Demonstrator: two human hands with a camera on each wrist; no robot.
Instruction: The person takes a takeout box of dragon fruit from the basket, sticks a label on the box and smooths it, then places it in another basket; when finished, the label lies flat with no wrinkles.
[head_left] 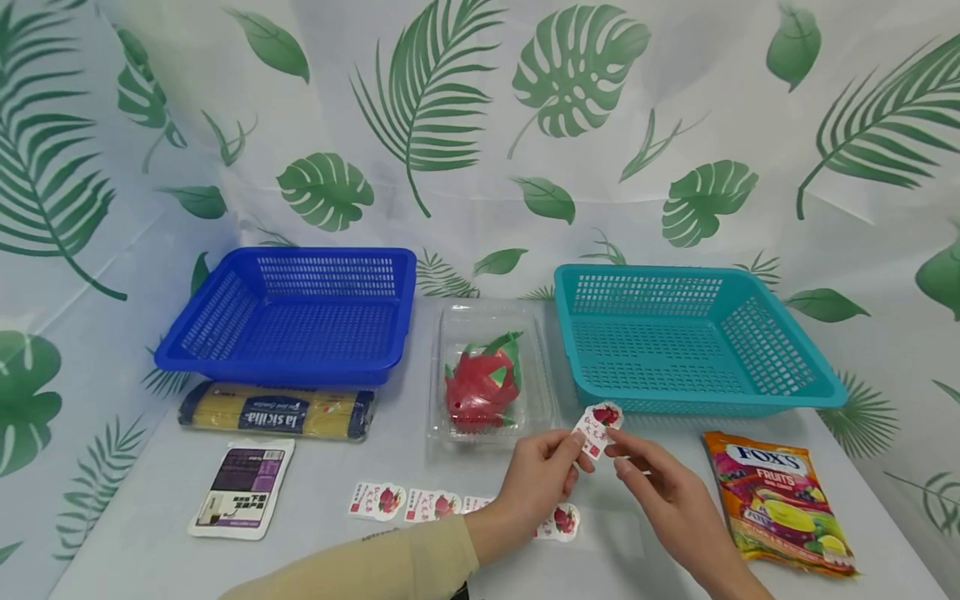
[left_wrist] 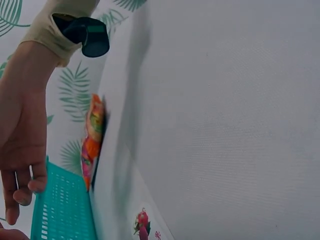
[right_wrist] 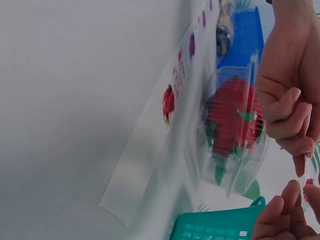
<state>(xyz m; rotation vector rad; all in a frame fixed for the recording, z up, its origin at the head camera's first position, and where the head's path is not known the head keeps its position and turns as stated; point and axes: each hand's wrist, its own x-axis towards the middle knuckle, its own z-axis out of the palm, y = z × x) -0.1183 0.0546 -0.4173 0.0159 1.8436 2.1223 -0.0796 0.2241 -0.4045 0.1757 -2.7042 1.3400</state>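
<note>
My left hand (head_left: 536, 479) pinches a white die-cut label (head_left: 597, 429) printed with a dragon fruit, thumb on its lower left. My right hand (head_left: 671, 492) is at the label's right edge, thumb and fingers apart; whether a fingertip touches it I cannot tell. Below lies a backing strip with several similar labels (head_left: 378, 501), partly covered by my left forearm. Beyond my hands, a red dragon fruit (head_left: 480, 390) with green tips sits inside a clear plastic box (head_left: 542, 367). The right wrist view shows the left hand (right_wrist: 290, 100) with bent fingers, above the right fingers (right_wrist: 282, 212).
A blue basket (head_left: 285, 371) stands at the back left, a teal basket (head_left: 697, 404) at the back right. Spaghetti (head_left: 277, 411) lies before the blue one, with a white-edged flat pack (head_left: 243, 489) nearer. A Fox's candy bag (head_left: 780, 504) lies right of my right hand.
</note>
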